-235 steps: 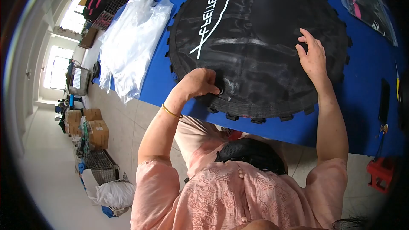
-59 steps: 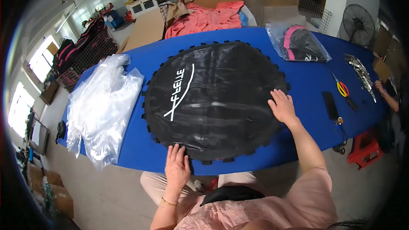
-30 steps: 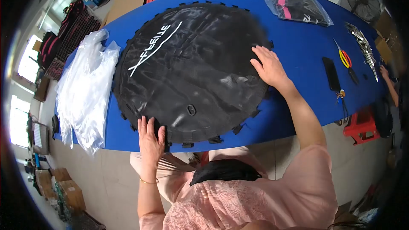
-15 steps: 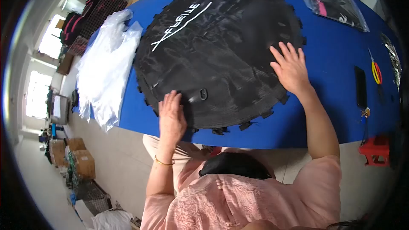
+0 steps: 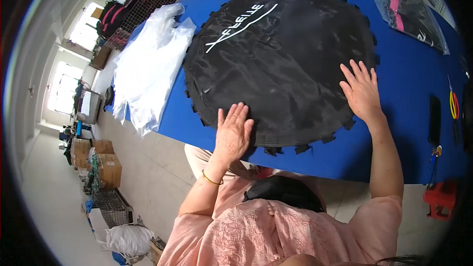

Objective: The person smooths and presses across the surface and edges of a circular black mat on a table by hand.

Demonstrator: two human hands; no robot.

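Head view: a round black mat (image 5: 295, 59) lies on the blue tabletop (image 5: 325, 165), with the left hand (image 5: 231, 135) and right hand (image 5: 363, 93) spread out on it, gripping nothing. It looks like smoothing; the next move calls for gentle, flat palms.

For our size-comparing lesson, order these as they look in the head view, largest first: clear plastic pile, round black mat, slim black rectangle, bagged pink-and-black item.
1. Round black mat
2. Clear plastic pile
3. Bagged pink-and-black item
4. Slim black rectangle
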